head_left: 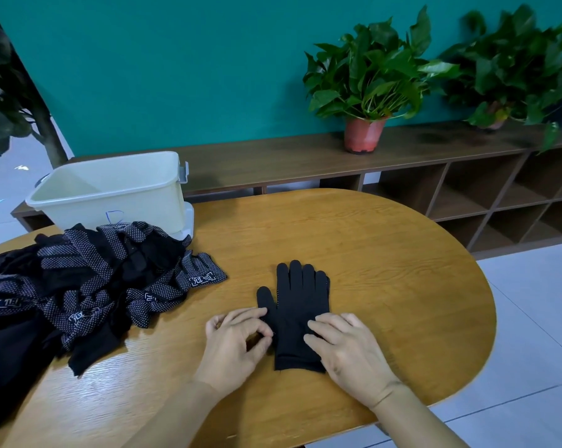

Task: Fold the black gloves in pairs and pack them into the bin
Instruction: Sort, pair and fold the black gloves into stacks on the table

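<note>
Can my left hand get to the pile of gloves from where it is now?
Probably yes. Only bare table lies between the left hand, at the flat glove's edge, and the pile of gloves to its left.

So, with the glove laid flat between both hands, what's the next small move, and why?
Probably fold the cuff half over the finger half. The black glove lies flat on the table, with the dotted edge of a second one seemingly peeking out beneath. The right hand presses it and the left hand touches its left edge. What shows of the bin looks empty.
</note>
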### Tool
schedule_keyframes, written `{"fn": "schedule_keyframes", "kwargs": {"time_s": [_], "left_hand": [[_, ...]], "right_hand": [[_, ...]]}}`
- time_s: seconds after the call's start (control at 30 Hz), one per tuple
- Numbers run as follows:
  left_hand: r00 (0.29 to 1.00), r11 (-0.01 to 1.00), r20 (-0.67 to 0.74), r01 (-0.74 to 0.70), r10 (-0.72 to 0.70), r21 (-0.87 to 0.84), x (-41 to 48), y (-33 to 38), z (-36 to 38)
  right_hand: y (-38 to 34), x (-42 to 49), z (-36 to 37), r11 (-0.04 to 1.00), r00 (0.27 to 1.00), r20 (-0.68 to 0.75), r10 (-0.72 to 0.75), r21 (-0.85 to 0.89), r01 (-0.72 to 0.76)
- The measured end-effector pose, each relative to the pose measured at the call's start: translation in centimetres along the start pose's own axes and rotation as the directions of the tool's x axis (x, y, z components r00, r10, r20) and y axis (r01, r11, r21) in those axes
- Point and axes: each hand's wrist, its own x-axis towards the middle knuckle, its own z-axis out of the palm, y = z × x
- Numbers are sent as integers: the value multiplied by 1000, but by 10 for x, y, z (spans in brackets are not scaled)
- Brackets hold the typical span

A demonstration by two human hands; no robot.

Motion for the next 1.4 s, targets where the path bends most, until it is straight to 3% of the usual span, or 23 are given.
{"fn": "schedule_keyframes", "kwargs": {"time_s": [0.1, 0.2, 0.3, 0.4, 0.47, 0.57, 0.77, 0.93, 1.03, 1.2, 1.4], "left_hand": [[984, 990, -141, 94, -109, -105, 5, -5, -7], [980, 996, -190, 36, -52, -86, 19, 8, -9], [996, 995, 18, -89, 88, 52, 34, 33, 3], [950, 943, 278, -215, 142, 255, 32, 37, 21], [942, 903, 291, -265, 167, 339, 25, 26, 25], [943, 853, 306, -264, 130, 451, 12, 8, 23], [917, 811, 386, -301, 101, 502, -7, -4, 2], [913, 913, 374, -285, 165, 292, 11, 5, -21], [913, 886, 348, -330, 211, 326, 46, 15, -5], [872, 846, 467, -354, 145, 399, 81, 6, 17], [909, 866, 404, -281, 101, 414, 80, -2, 24]], "right_hand": [[2, -1, -9, 998, 999, 35, 14, 64, -16], [6, 9, -13, 950, 966, -17, 259, 183, -252], [1, 37, -8, 866, 886, 51, 461, 190, -462], [-8, 48, 2, 838, 826, 353, 439, 170, -518], [-11, 41, 8, 868, 772, 520, 365, 109, -484], [-6, 30, 12, 910, 754, 576, 316, 42, -413], [-1, 30, 7, 929, 747, 607, 271, 40, -369], [6, 39, -3, 889, 785, 533, 316, 123, -441], [6, 58, 7, 885, 775, 522, 357, 78, -460], [16, 61, 33, 879, 728, 560, 396, -2, -477], [24, 65, 42, 858, 697, 564, 442, -39, -512]]}}
